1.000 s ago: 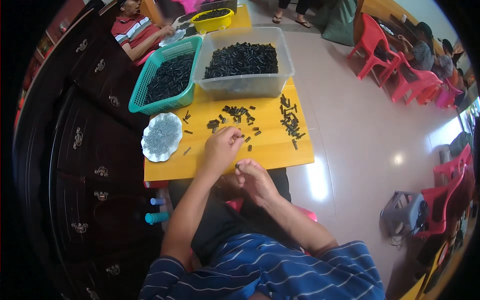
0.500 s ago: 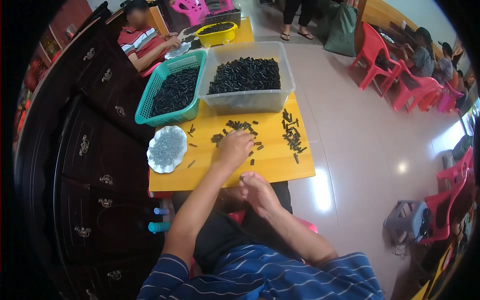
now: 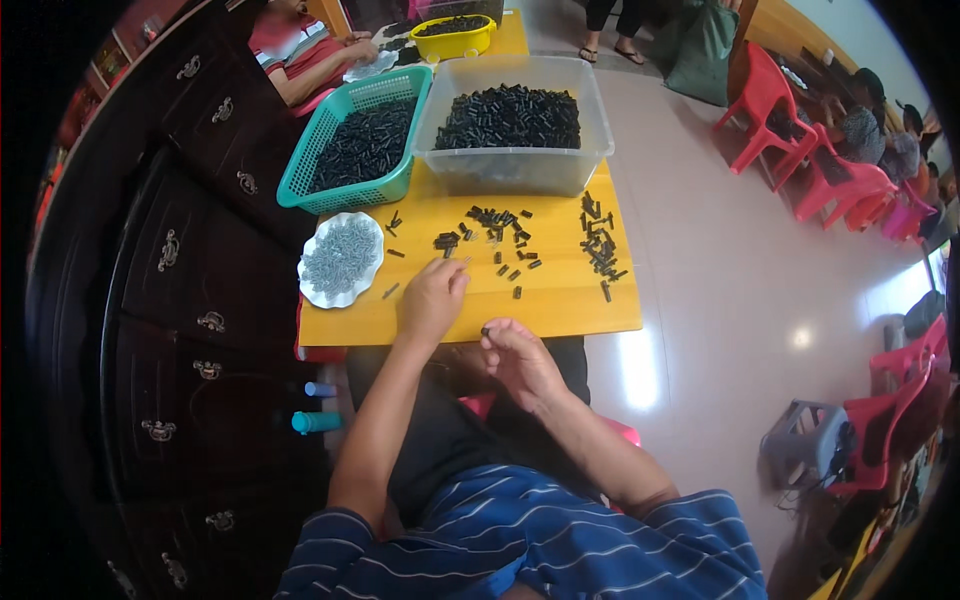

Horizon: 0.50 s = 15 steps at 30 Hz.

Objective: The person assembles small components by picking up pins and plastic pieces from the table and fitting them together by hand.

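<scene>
Over the yellow tabletop, my left hand is closed in a pinch, with a small pale clear piece at its fingertips. Beyond it lies a loose scatter of short black tube-like pieces, with a few clear bits among them. At the table's near edge my right hand pinches one small black piece between thumb and fingers. To the left of my left hand, a white scalloped plate holds many small clear pieces. More black pieces form a strip along the right side.
A green mesh basket and a clear plastic bin, both filled with black pieces, stand at the far side. Behind them are a yellow tub and a person in a red shirt. A dark cabinet borders the left.
My left hand has drawn back toward me and left from the black pieces, and a pale piece now shows at its fingertips. My right hand keeps its pinch. The whole view has shifted slightly.
</scene>
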Tool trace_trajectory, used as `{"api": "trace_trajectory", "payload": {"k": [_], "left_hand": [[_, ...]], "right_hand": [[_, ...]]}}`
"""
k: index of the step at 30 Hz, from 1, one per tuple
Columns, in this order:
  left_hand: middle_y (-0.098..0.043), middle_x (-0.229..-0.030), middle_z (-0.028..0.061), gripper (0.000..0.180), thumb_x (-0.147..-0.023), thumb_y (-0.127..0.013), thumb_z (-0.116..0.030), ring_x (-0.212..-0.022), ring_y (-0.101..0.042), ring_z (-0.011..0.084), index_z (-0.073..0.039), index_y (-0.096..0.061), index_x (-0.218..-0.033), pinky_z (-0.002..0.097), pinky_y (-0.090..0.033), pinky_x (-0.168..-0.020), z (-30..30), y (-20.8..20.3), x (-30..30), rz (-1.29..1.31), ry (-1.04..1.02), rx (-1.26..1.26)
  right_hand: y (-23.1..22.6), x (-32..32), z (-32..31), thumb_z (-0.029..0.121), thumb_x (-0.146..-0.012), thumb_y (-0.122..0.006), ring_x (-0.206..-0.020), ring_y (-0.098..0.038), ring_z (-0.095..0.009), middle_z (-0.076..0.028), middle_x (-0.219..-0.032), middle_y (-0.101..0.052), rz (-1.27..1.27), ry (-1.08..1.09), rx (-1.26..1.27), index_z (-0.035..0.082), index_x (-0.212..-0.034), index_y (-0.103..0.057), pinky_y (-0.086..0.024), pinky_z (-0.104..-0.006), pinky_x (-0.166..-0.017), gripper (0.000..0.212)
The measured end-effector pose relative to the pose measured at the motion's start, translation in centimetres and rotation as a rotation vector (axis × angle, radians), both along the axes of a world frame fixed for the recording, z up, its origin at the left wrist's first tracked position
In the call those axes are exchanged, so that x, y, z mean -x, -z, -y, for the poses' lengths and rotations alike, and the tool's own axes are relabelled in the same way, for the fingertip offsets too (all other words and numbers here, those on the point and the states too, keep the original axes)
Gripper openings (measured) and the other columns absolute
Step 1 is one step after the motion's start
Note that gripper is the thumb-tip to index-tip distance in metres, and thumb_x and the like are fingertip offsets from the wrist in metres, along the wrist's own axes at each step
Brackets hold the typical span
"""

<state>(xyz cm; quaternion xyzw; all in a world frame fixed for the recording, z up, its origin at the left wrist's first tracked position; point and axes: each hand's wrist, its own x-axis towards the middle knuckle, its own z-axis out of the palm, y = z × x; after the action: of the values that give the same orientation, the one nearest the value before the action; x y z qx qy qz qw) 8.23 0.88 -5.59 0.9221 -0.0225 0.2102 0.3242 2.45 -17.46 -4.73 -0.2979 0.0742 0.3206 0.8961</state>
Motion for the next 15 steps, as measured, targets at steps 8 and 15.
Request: {"api": "trace_trajectory", "payload": {"k": [8,15], "left_hand": [[-0.067,-0.091,0.0117,0.01,-0.088,-0.064,-0.015,-0.083,-0.066,0.0343,-0.009,-0.072,-0.094,0.0437,-0.053,-0.073,0.2,0.1,-1.4,0.101,-0.002,-0.109],[-0.064,-0.083,0.0111,0.006,-0.085,-0.069,-0.015,-0.078,-0.065,0.0346,-0.011,-0.072,-0.088,0.0445,-0.052,-0.068,0.2,0.5,-1.9,0.084,0.009,-0.159]], "right_hand": [[-0.3,0.2,0.2,0.016,-0.095,-0.061,-0.066,-0.055,-0.008,-0.002,-0.085,-0.061,0.008,-0.014,0.028,0.009,-0.101,-0.058,-0.045,-0.0225,-0.062,0.01],[-0.5,0.1,0.4,0.017,-0.095,-0.061,-0.067,-0.054,-0.008,0.0,-0.086,-0.061,0.019,-0.019,0.04,0.01,-0.102,-0.058,-0.045,-0.023,-0.064,0.011]]}}
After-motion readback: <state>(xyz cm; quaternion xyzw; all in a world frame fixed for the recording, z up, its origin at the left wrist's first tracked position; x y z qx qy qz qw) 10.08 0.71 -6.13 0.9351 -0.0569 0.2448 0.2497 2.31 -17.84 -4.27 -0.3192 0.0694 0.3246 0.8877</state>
